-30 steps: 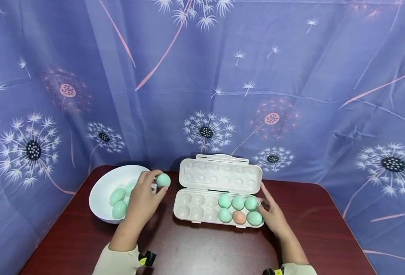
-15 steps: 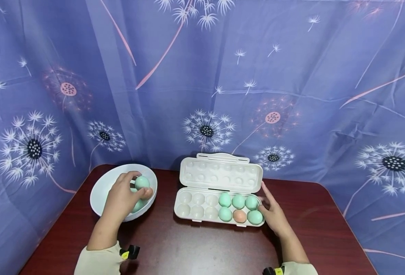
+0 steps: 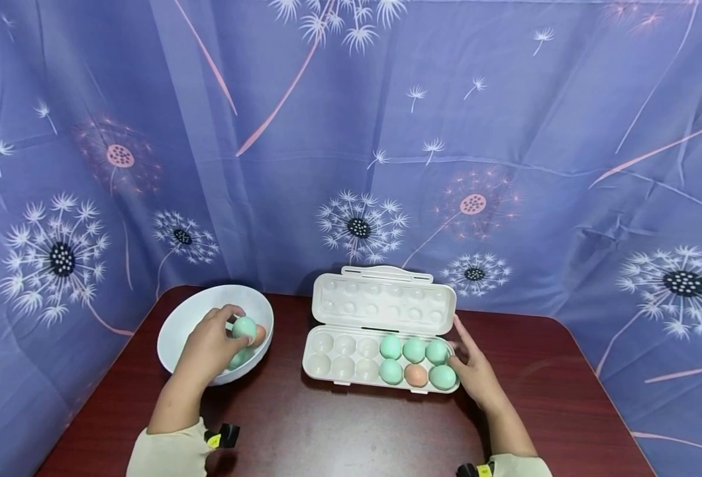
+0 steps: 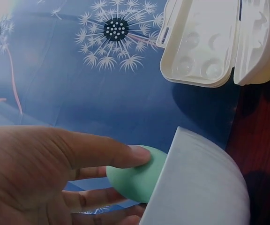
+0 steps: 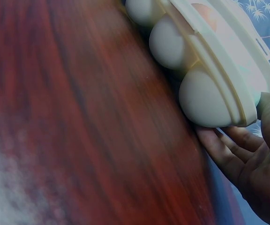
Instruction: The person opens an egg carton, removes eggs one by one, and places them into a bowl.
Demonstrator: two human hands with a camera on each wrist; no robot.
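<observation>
My left hand (image 3: 208,344) is over the white bowl (image 3: 175,324), pinching a pale green egg (image 3: 244,328) between thumb and fingers. In the left wrist view the thumb presses on top of that egg (image 4: 132,178), whose far end is hidden behind the bowl's wall (image 4: 200,183). An orange egg (image 3: 259,336) and another green egg (image 3: 239,359) lie beside it in the bowl. My right hand (image 3: 476,374) holds the right end of an open egg carton (image 3: 351,382), thumb at the rim. Its fingers reach under that end in the right wrist view.
Several green eggs (image 3: 413,350) and one orange egg (image 3: 415,375) fill the carton's right half; the left-half cups (image 3: 344,366) hold nothing. The carton's lid (image 3: 383,305) leans back near the patterned curtain (image 3: 279,218). Everything stands on a dark red wooden table (image 3: 339,430).
My left hand, with a green egg in its fingers, has moved left from beside the bowl's right rim to over the bowl, then slightly lower. The right hand and the carton stay put.
</observation>
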